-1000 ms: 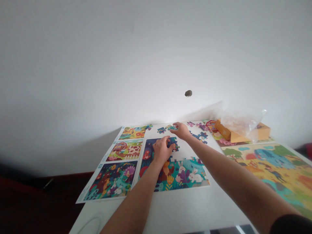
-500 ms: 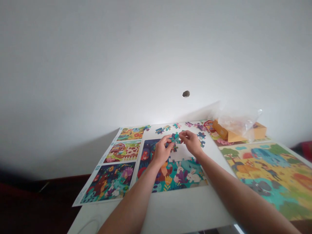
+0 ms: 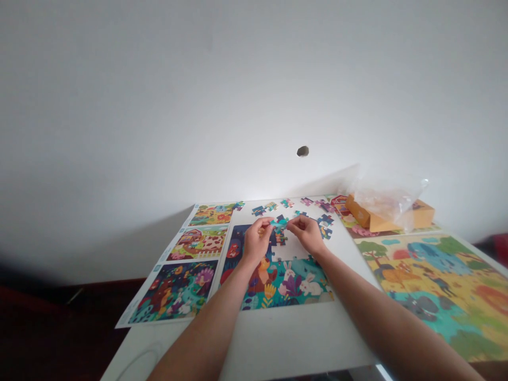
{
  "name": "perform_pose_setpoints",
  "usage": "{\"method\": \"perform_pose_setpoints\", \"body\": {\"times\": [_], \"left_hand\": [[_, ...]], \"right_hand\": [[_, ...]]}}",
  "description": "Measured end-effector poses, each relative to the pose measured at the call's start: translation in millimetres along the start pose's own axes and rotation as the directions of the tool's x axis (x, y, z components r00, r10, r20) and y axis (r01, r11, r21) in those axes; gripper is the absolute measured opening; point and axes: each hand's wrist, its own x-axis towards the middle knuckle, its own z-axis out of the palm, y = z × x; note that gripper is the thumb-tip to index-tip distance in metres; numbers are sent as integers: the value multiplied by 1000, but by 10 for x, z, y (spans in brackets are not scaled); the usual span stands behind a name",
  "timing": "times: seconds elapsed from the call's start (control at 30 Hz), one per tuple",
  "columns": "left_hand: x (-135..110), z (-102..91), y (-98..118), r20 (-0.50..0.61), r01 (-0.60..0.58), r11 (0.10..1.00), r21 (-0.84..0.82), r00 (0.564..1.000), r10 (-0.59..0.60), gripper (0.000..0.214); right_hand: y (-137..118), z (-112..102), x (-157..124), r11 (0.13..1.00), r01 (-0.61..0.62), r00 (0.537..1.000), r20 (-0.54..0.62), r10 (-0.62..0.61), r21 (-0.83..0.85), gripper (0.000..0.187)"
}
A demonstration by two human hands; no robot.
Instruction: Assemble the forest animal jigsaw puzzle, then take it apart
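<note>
Between my two hands is a teal and dark blue puzzle piece point(image 3: 279, 224), just above the gap in a partly built jigsaw puzzle point(image 3: 291, 286). My left hand point(image 3: 257, 238) pinches the piece's left side with thumb and fingertips. From the right, my right hand point(image 3: 306, 232) pinches its other edge. The built part shows two white rabbits, a fox-like animal and flowers; its upper right is a white opening. Part of its left side lies behind my left hand and forearm. Loose puzzle pieces point(image 3: 325, 220) lie just beyond my right hand.
More loose pieces point(image 3: 271, 206) are strewn near the wall. On the left lies a reference sheet point(image 3: 190, 264) with three pictures. A finished safari puzzle point(image 3: 440, 286) covers the right side. Behind it, a yellow box point(image 3: 423, 214) and a clear plastic bag point(image 3: 391, 198) rest on another puzzle.
My hands have shifted slightly left and down with the puzzle piece, which now looks tilted flatter. My right fingers have moved lower along its right edge.
</note>
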Motion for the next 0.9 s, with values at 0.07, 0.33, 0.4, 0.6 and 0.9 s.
{"method": "perform_pose_setpoints", "body": {"times": [0.07, 0.33, 0.4, 0.6, 0.9], "left_hand": [[0, -10, 8, -5, -2, 1000, 8, 1000, 2, 19], [6, -35, 21, -16, 22, 999, 34, 1000, -21, 23], [13, -30, 24, -23, 32, 999, 26, 999, -32, 24], [24, -19, 63, -43, 54, 998, -25, 998, -55, 26], [33, -22, 18, -61, 89, 994, -71, 994, -93, 29]], "right_hand": [[-1, 0, -9, 1000, 11, 1000, -6, -11, 15, 25], [-47, -14, -37, 989, 120, 991, 72, -114, -91, 37], [-44, -13, -46, 983, 133, 989, 78, -124, -127, 35], [-50, 3, -66, 987, 108, 992, 76, -99, -119, 33], [-17, 34, -48, 993, 62, 997, 60, -56, -101, 31]]}}
